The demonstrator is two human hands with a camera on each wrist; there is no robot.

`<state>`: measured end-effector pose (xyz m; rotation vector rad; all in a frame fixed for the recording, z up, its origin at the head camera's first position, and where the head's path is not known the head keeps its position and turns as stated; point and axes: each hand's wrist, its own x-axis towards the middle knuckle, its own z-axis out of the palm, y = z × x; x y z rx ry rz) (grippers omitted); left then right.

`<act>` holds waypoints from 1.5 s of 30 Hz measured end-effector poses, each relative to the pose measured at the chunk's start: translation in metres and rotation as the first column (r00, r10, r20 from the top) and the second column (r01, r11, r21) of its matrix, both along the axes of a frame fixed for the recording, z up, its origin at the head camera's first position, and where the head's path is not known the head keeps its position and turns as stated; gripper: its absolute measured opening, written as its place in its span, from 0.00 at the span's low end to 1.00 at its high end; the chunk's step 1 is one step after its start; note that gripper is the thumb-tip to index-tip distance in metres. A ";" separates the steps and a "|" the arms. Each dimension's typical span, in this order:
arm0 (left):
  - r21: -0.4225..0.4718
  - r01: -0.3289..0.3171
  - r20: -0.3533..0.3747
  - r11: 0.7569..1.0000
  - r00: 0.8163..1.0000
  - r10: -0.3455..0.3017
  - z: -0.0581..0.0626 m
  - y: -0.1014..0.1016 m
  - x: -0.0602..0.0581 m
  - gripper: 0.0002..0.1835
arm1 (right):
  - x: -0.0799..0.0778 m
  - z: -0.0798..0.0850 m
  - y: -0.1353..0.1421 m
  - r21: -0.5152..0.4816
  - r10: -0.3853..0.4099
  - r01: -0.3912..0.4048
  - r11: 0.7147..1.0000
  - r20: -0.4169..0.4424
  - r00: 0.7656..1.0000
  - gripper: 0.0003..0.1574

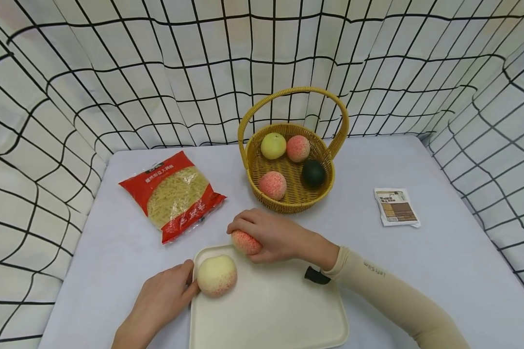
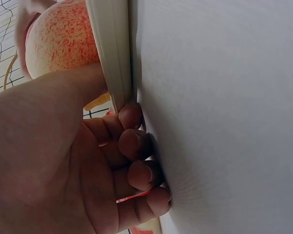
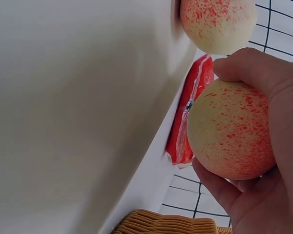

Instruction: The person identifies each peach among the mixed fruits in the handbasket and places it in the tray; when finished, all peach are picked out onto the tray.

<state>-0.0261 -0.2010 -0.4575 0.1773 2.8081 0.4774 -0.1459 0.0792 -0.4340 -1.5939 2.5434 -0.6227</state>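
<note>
My right hand (image 1: 272,237) grips a red-speckled peach (image 1: 246,242) over the back edge of a cream tray (image 1: 279,310). In the right wrist view, thumb and fingers curl round that peach (image 3: 232,131). A second peach (image 1: 217,276), pale yellow with a reddish blush, sits in the tray's back left corner. At the tray's left edge, my left hand (image 1: 163,295) holds the rim beside this peach. The left wrist view has the thumb over the rim (image 2: 112,53), with bent fingers (image 2: 136,144) outside it, their tips at the white tabletop.
Behind the tray stands a yellow wicker basket (image 1: 284,207) with a tall handle, holding two peaches, a yellow-green fruit (image 1: 273,146) and a dark green one (image 1: 313,173). A red pasta bag (image 1: 179,194) lies left, a small white packet (image 1: 396,207) right. Black netting (image 1: 201,63) surrounds the table.
</note>
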 end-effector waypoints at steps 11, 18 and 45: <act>-0.004 -0.003 0.016 1.000 1.000 0.004 0.002 -0.002 0.000 0.11 | 0.003 -0.003 -0.002 0.039 0.013 -0.013 0.999 0.012 1.000 0.38; 0.010 0.000 0.008 1.000 1.000 0.000 -0.001 0.000 0.000 0.11 | 0.006 -0.005 0.000 0.077 0.015 -0.016 0.997 0.010 1.000 0.37; 0.000 -0.018 0.057 1.000 0.998 0.018 0.001 0.001 -0.002 0.10 | 0.017 -0.015 -0.003 0.148 0.040 -0.049 0.988 0.064 0.997 0.39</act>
